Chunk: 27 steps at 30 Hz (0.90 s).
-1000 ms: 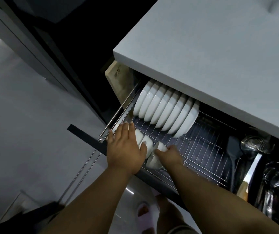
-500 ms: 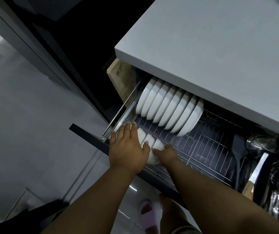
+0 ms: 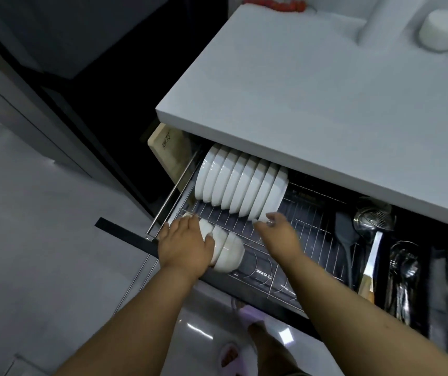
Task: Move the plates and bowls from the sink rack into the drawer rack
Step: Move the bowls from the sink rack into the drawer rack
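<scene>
1. White china fills the back of the drawer rack (image 3: 307,240): a row of plates (image 3: 240,185) stands on edge, leaning together under the overhang of the grey surface (image 3: 326,109).
2. At the front left of the rack a short row of small bowls (image 3: 225,249) sits on its side, nested one against the next.
3. The left hand (image 3: 185,246) rests on the left end of that row, palm over the bowls and fingers laid across them, steadying rather than lifting, as far as one can judge.
4. The right hand (image 3: 277,233) hangs just right of the bowls and near the foot of the last plate, fingers loosely spread and holding nothing.
5. The step in hand looks like settling the bowls just placed, so that they lean firmly between the wires.
6. Wire slots to the right of the bowls stand free, so there is room for more.
7. On the surface at the far right corner a white bowl-like vessel (image 3: 445,31) shows; whether it belongs to the sink rack cannot be told, as that rack is out of view.
8. The next move calls for letting go of the bowls gently, checking they do not roll, then fetching more from the sink rack.
9. Utensils (image 3: 372,221) lie in the right-hand compartment.
</scene>
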Available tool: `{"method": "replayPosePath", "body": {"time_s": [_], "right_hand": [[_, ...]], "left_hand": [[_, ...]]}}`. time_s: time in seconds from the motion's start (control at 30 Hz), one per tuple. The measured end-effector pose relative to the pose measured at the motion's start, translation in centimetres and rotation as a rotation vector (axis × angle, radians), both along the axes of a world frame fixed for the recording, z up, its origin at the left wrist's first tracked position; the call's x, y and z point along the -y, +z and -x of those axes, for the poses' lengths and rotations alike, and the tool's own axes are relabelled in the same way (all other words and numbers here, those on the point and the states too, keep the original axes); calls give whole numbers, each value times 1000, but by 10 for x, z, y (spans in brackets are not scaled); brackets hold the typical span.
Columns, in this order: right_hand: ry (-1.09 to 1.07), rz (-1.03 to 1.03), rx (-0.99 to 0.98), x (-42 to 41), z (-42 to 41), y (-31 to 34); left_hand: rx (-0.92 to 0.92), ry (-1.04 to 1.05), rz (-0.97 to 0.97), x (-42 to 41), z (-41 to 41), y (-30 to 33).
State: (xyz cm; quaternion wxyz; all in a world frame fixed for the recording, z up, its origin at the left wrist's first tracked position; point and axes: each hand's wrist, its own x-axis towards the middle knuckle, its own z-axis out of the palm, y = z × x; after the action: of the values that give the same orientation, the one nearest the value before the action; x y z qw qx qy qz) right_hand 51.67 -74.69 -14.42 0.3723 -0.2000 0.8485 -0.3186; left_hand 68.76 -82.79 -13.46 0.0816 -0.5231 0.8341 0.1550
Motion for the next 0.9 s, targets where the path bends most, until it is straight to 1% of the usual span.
{"method": "replayPosePath", "body": {"time_s": [0.03, 0.1, 0.2, 0.3, 0.43, 0.5, 0.57, 0.73, 0.9], "right_hand": [[2, 24, -45, -7, 8, 14], [12, 79, -149, -23, 25, 48], [31, 142, -312, -52, 47, 98], [1, 188, -473, -91, 60, 145], [-53, 231, -626, -143, 63, 192], [-104, 242, -679, -170, 65, 209], [-186, 269, -688, -194, 70, 221], [-380, 324, -790, -248, 82, 237], [-500, 313, -857, -298, 94, 248]], "left_hand": [[1, 1, -39, 0, 1, 3], [-52, 2, -99, -3, 2, 13], [-125, -30, -137, -12, 8, 43], [-143, -128, -108, -28, 16, 74], [-228, -223, -59, -55, 34, 112], [-265, -283, -61, -70, 46, 130], [-292, -340, -60, -85, 59, 146], [-365, -461, 9, -121, 92, 176], [-348, -575, 80, -160, 128, 196]]}}
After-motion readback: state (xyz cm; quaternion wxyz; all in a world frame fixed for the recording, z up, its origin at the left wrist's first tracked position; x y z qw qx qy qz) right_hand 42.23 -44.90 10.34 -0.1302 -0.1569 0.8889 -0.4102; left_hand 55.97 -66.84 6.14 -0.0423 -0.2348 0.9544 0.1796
